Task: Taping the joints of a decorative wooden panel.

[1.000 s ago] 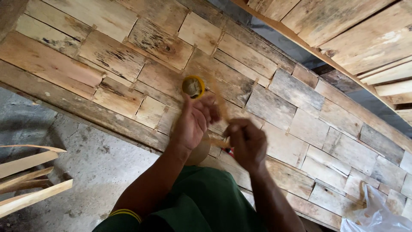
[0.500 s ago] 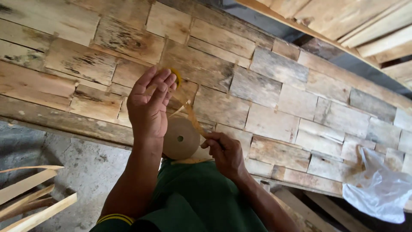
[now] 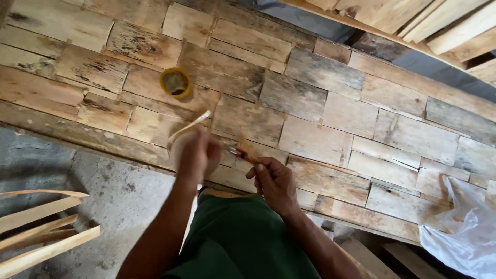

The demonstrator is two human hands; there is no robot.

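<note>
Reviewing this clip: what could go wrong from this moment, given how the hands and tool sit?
The right hand holds a small red-handled tool pointed toward the left hand, so a slip might nick it. The left hand is blurred on a round disc with a thin strip, which may snap. The yellow cup nearby could be knocked.

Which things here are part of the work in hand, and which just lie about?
In use: left hand holding a round wooden disc and thin strip; right hand holding a small red-handled tool.
Lying about: yellow-rimmed tin, plastic bag, loose slats.
</note>
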